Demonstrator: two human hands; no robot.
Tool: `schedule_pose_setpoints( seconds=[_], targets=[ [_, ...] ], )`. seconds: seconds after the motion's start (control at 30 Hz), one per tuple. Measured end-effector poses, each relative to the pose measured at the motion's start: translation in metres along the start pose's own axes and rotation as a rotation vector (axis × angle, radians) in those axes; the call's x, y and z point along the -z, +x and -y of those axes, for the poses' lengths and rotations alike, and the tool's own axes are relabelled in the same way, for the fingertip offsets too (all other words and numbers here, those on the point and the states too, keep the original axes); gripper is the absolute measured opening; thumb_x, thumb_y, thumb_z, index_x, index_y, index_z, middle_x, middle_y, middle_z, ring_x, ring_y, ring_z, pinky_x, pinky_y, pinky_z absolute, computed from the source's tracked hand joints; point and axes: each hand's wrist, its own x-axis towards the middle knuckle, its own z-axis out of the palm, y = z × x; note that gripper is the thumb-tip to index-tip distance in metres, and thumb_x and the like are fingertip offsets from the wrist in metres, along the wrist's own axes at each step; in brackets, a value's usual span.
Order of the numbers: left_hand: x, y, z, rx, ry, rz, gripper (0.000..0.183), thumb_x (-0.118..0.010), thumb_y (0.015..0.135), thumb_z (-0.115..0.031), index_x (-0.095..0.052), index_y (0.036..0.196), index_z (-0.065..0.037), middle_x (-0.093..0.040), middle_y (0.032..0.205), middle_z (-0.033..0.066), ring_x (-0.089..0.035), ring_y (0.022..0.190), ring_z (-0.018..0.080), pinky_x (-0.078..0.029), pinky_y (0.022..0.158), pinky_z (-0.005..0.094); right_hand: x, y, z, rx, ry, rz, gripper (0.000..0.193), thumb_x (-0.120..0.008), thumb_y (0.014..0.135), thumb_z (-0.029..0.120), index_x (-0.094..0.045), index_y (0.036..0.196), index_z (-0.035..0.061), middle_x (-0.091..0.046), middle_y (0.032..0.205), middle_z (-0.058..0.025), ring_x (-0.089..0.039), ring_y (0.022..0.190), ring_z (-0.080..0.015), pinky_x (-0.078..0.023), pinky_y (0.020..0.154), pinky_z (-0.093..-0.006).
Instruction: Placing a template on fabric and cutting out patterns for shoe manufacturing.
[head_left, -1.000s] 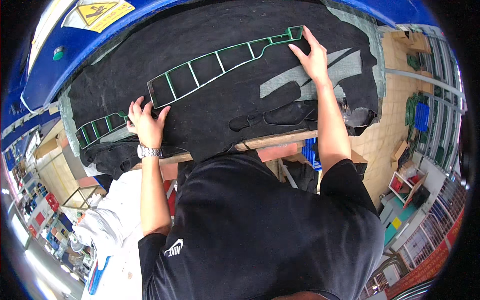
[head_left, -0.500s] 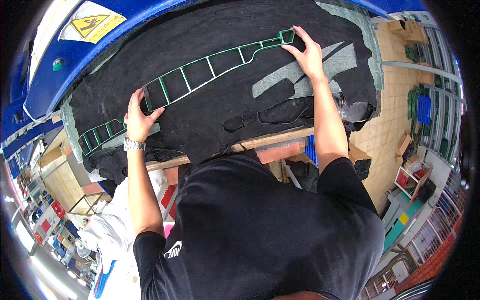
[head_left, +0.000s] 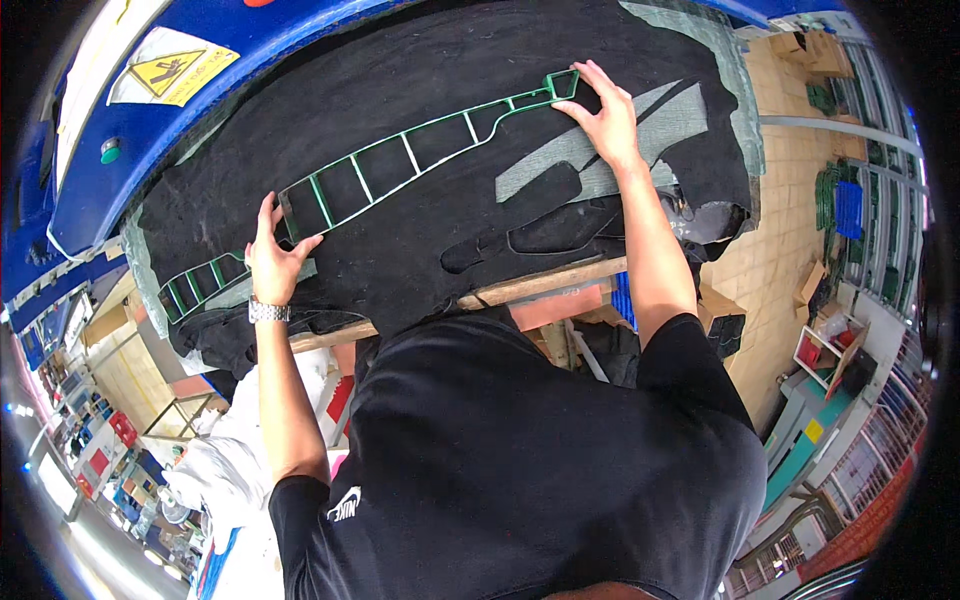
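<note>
A long green, ladder-shaped cutting die (head_left: 361,178) lies slantwise over a black hide (head_left: 390,265), its right end farther away. My left hand (head_left: 275,262), with a metal watch at the wrist, grips the die's wide left end between thumb and fingers. At the narrow right end, my right hand (head_left: 610,125) pinches the small frame-shaped tip. A second, smaller green die (head_left: 194,284) lies on the hide left of my left hand. Whether the long die rests fully on the hide, I cannot tell.
Cut-out openings in the hide show a grey-green board (head_left: 540,165) to the right. A blue machine body (head_left: 85,185) with a yellow warning label (head_left: 172,70) borders the far left. Along the near edge runs a wooden bar (head_left: 540,283). Shelving (head_left: 880,215) stands beyond the floor at right.
The view has shifted slightly. The long die and both my hands appear a little lower and farther left, with the same hold at both ends.
</note>
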Motion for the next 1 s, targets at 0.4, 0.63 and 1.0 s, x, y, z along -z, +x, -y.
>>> schedule_pose_setpoints(
  seconds=[0.4,0.63,1.0],
  targets=[
    [0.004,-0.011,0.010,-0.036,0.244,0.017,0.106,-0.089,0.069,-0.050,-0.038,0.156,-0.020,-0.047,0.156,0.0027,-0.035,0.150,0.0279,-0.026,0.107,0.0759,0.003,0.007,-0.005,0.117,0.028,-0.045,0.066,-0.089,0.076,0.023,-0.063,0.133,0.0024,-0.068,0.130,-0.0195,-0.066,0.120,-0.0319,-0.052,0.104,-0.0415],
    [0.001,-0.032,0.012,-0.068,0.351,-0.039,0.076,-0.090,0.069,-0.045,-0.064,0.136,-0.020,-0.042,0.159,0.0059,-0.030,0.151,0.0365,-0.028,0.105,0.0751,-0.001,0.009,-0.006,0.129,-0.012,-0.016,0.062,-0.087,0.079,0.019,-0.063,0.134,0.0032,-0.065,0.135,-0.0182,-0.062,0.128,-0.0322,-0.049,0.107,-0.0411],
    [-0.008,-0.058,0.004,0.005,0.306,-0.259,0.075,-0.091,0.069,-0.039,-0.061,0.133,-0.018,-0.042,0.153,0.0114,-0.036,0.144,0.0366,-0.034,0.106,0.0630,-0.003,0.007,0.002,0.131,-0.006,0.001,0.061,-0.085,0.082,0.016,-0.061,0.136,0.0017,-0.068,0.132,-0.0145,-0.062,0.127,-0.0316,-0.048,0.107,-0.0408]
  ],
)
